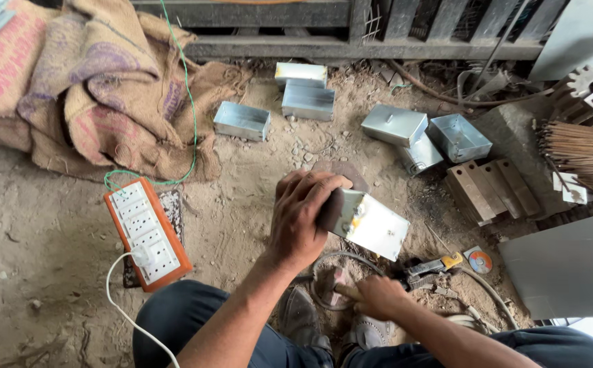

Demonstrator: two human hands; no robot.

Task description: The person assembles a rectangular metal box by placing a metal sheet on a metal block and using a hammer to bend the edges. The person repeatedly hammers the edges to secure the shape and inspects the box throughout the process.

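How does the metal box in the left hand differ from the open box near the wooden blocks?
The held metal box is gripped by the left hand, tilted off the ground, a flat face up. The open box rests on the dirt, hollow side up, untouched. Both are shiny sheet metal.

A shiny metal box (370,223), tilted on edge, is gripped above the dirt floor (242,197), right of the orange power strip (146,233).

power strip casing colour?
Orange casing with a white socket face, on the power strip; head view shows it clearly.
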